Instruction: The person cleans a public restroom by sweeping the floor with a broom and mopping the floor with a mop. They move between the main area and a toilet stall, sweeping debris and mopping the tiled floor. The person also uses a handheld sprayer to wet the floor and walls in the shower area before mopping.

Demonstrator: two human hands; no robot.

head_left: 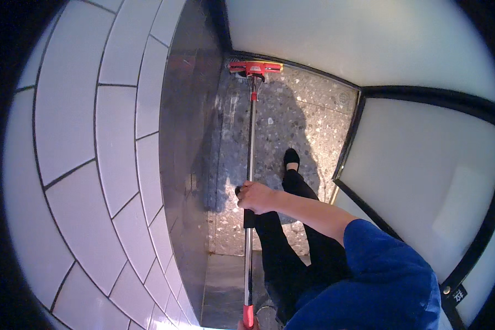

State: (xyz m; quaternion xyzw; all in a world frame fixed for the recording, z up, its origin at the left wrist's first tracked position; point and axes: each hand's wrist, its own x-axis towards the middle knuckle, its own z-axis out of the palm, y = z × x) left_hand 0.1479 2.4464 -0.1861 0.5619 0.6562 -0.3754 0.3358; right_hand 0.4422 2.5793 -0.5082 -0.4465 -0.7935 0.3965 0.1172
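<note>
A sponge mop (252,132) with a long silver pole stretches away from me. Its red head rests on the speckled floor at the far end, close to the frosted panel's dark bottom frame, and a yellow strip shows along its edge. Partway down the pole, at the black sleeve, my right hand (257,197) is closed round it. My left hand (241,325) shows only in part at the lower edge, closed at the red end grip of the pole; most of its fingers are hidden.
White brick-shaped wall tiles (71,110) and a dark lower wall (184,126) run along the left. Frosted panels (423,159) in black frames close in the far side and right. A round floor drain (344,98) sits in the far right corner. My foot in a black shoe (291,157) stands on the floor.
</note>
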